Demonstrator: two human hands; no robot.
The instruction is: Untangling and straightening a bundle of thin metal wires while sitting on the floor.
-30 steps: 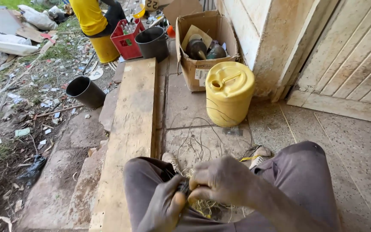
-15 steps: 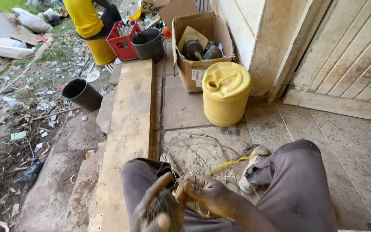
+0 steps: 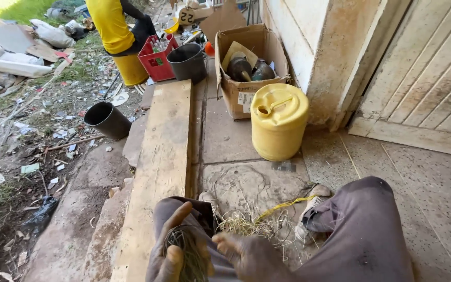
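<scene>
Two bare hands work over the lap: left hand (image 3: 170, 256) grasps a coil of thin wire (image 3: 186, 250), right hand (image 3: 246, 253) pinches its loose strands, near a yellow jerrycan (image 3: 279, 122).

Bare slab (image 3: 225, 130) left open ahead; forward reach blocked by yellow can (image 3: 279, 122) and box (image 3: 246, 68); left side bounded by plank (image 3: 163, 156); loose wire (image 3: 251, 222) strewn between knees.
</scene>
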